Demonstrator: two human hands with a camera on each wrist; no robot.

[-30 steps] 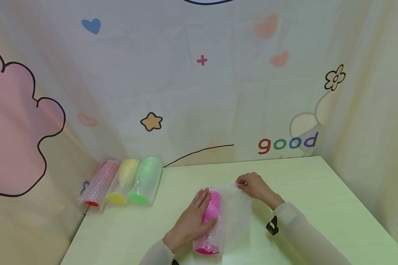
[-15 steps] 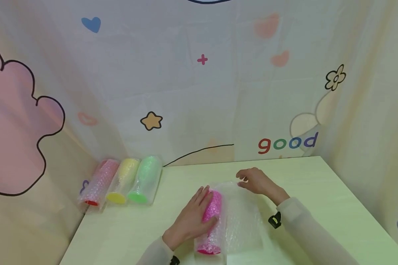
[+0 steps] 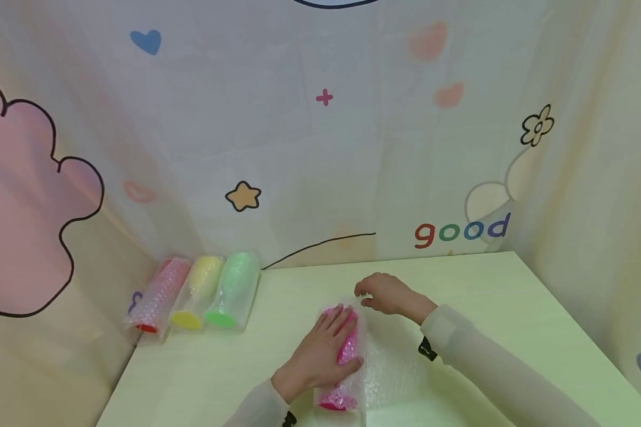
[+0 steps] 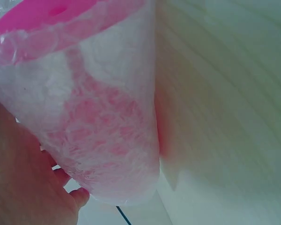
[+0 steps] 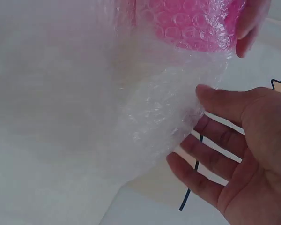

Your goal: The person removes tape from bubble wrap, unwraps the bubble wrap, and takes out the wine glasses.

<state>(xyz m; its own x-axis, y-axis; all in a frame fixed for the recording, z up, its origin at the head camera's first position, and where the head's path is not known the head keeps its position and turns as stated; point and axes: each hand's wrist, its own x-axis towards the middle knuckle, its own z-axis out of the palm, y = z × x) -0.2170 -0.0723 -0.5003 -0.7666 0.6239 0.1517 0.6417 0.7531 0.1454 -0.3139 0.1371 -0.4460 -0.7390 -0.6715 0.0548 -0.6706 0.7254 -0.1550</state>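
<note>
A bright pink goblet-shaped piece (image 3: pixel 348 351) lies on its side, rolled in clear bubble wrap (image 3: pixel 390 376). Its flat round base points toward me, and the left wrist view shows a narrow stem and a wider body (image 4: pixel 103 117) through the plastic. My left hand (image 3: pixel 323 356) rests on the roll with its fingers spread along it. A loose sheet of the wrap spreads out on the right. At the sheet's far edge is my right hand (image 3: pixel 389 293). In the right wrist view its thumb (image 5: pixel 220 101) and fingers stand apart, right at the wrap's edge.
At the table's back left lie three similar wrapped pieces side by side: red (image 3: pixel 160 293), yellow (image 3: pixel 199 290) and green (image 3: pixel 233 290). Behind the pale table (image 3: pixel 491 332) hangs a printed curtain (image 3: pixel 299 148), with more curtain at both sides.
My right hand has let go of the wrap's outer corner and moved left, nearer the roll. The loose sheet has settled lower. My left hand has shifted slightly right, its fingers further over the pink piece.
</note>
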